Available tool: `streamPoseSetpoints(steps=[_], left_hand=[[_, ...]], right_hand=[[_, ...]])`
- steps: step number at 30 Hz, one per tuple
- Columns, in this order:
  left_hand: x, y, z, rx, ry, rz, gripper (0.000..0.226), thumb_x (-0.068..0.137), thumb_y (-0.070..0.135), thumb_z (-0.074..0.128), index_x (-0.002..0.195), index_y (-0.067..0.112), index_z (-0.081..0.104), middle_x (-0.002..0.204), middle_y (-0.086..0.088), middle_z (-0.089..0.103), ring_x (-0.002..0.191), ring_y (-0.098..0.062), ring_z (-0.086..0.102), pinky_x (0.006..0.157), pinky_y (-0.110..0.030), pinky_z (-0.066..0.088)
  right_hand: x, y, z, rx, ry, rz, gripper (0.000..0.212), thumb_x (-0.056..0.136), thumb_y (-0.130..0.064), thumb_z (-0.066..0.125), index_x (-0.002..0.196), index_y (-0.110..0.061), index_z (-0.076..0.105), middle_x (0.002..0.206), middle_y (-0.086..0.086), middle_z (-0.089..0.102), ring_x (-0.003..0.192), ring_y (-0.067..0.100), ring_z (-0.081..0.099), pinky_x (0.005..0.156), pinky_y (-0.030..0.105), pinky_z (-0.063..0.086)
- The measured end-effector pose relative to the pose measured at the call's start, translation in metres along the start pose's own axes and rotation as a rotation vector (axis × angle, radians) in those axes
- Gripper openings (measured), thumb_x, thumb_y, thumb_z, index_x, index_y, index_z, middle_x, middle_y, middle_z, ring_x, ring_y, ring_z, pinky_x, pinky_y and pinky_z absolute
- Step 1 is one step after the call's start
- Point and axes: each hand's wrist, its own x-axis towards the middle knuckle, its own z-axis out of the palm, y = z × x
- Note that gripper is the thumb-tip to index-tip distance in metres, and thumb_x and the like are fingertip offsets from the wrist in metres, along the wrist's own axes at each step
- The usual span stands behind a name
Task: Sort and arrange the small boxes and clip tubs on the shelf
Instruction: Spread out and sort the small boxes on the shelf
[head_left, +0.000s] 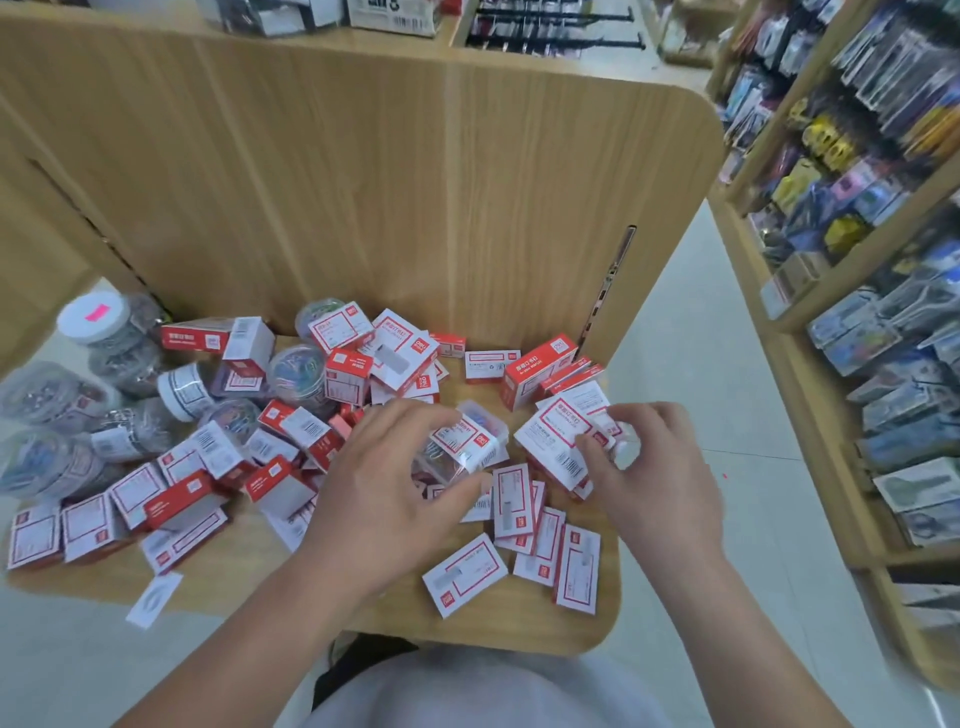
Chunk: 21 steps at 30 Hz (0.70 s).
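Note:
Several small red-and-white boxes (522, 500) lie jumbled across the wooden shelf (519, 623). Clear round clip tubs (296, 370) with white lids are piled at the left and back. My left hand (395, 483) reaches into the middle of the heap, its fingers curled round a small box (467, 439) that lies over a clear tub of clips. My right hand (649, 467) grips a small clear tub with a white lid (626, 452) beside a tilted white box (553, 439).
A tall wooden back panel (415, 182) rises behind the shelf. On the right stands a rack of packaged stationery (857, 234) across a tiled aisle (701, 364). A large tub with a pink sticker (96, 317) sits far left. A loose label (153, 600) hangs at the front edge.

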Motion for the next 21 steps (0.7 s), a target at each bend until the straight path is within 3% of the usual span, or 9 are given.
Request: streamPoseSetpoints(steps=[2, 4, 7, 9, 12, 17, 19, 21], left_hand=[[-0.002, 0.0, -0.004, -0.025, 0.016, -0.035, 0.047, 0.078, 0.052, 0.083, 0.116, 0.034, 0.063, 0.114, 0.023, 0.058, 0.108, -0.001, 0.053, 0.086, -0.026, 0.047], [-0.005, 0.003, -0.012, -0.071, 0.059, -0.085, 0.043, 0.079, 0.056, 0.081, 0.114, 0.036, 0.064, 0.111, 0.022, 0.06, 0.105, 0.0, 0.056, 0.082, -0.023, 0.049], [-0.013, 0.009, -0.028, -0.322, 0.119, -0.225, 0.032, 0.082, 0.041, 0.081, 0.109, 0.035, 0.066, 0.101, 0.02, 0.066, 0.091, 0.001, 0.063, 0.068, -0.013, 0.048], [-0.019, 0.009, -0.04, -0.524, 0.157, -0.298, 0.021, 0.087, 0.032, 0.078, 0.106, 0.032, 0.069, 0.099, 0.016, 0.072, 0.087, -0.005, 0.069, 0.069, -0.018, 0.053], [-0.031, -0.001, -0.06, -0.663, 0.24, -0.37, 0.011, 0.091, 0.041, 0.074, 0.099, 0.035, 0.07, 0.097, 0.01, 0.075, 0.09, -0.01, 0.071, 0.076, -0.028, 0.056], [-0.054, -0.029, -0.085, -0.664, 0.291, -0.423, 0.013, 0.091, 0.038, 0.075, 0.101, 0.034, 0.068, 0.1, 0.011, 0.073, 0.09, -0.009, 0.068, 0.077, -0.024, 0.051], [-0.067, -0.044, -0.095, -0.635, 0.3, -0.424, 0.024, 0.085, 0.023, 0.08, 0.103, 0.033, 0.067, 0.102, 0.015, 0.071, 0.093, -0.006, 0.067, 0.076, -0.018, 0.049], [-0.084, -0.062, -0.107, -0.539, 0.265, -0.403, 0.037, 0.077, 0.021, 0.084, 0.106, 0.035, 0.066, 0.108, 0.014, 0.069, 0.098, -0.008, 0.066, 0.078, -0.019, 0.049]], right_hand=[[-0.003, -0.008, -0.008, -0.074, 0.066, -0.096, 0.02, 0.094, -0.047, 0.064, 0.109, -0.034, 0.066, 0.113, -0.015, 0.054, 0.082, 0.017, 0.064, 0.063, 0.033, 0.046], [-0.007, -0.025, -0.012, 0.059, 0.059, -0.268, 0.011, 0.094, -0.044, 0.065, 0.101, -0.036, 0.068, 0.104, -0.017, 0.061, 0.072, 0.011, 0.063, 0.062, 0.033, 0.049], [-0.016, -0.066, -0.009, 0.38, -0.166, -0.368, 0.005, 0.091, -0.037, 0.07, 0.09, -0.032, 0.072, 0.088, -0.022, 0.07, 0.068, 0.008, 0.062, 0.063, 0.026, 0.051], [-0.021, -0.088, -0.003, 0.48, -0.273, -0.395, 0.005, 0.091, -0.033, 0.072, 0.087, -0.03, 0.073, 0.081, -0.022, 0.071, 0.065, 0.01, 0.062, 0.062, 0.028, 0.052], [-0.03, -0.116, 0.012, 0.527, -0.328, -0.495, 0.004, 0.091, -0.03, 0.074, 0.087, -0.028, 0.074, 0.079, -0.018, 0.072, 0.062, 0.013, 0.063, 0.062, 0.038, 0.054], [-0.051, -0.155, 0.042, 0.447, -0.386, -0.606, 0.009, 0.091, -0.025, 0.071, 0.088, -0.033, 0.072, 0.077, -0.021, 0.071, 0.062, 0.01, 0.063, 0.057, 0.026, 0.049], [-0.061, -0.165, 0.053, 0.4, -0.384, -0.61, 0.012, 0.09, -0.022, 0.071, 0.087, -0.033, 0.071, 0.073, -0.02, 0.069, 0.063, 0.008, 0.062, 0.055, 0.023, 0.046], [-0.074, -0.176, 0.065, 0.418, -0.378, -0.592, 0.017, 0.088, -0.018, 0.073, 0.089, -0.035, 0.07, 0.076, -0.021, 0.069, 0.063, 0.008, 0.064, 0.057, 0.027, 0.05]])
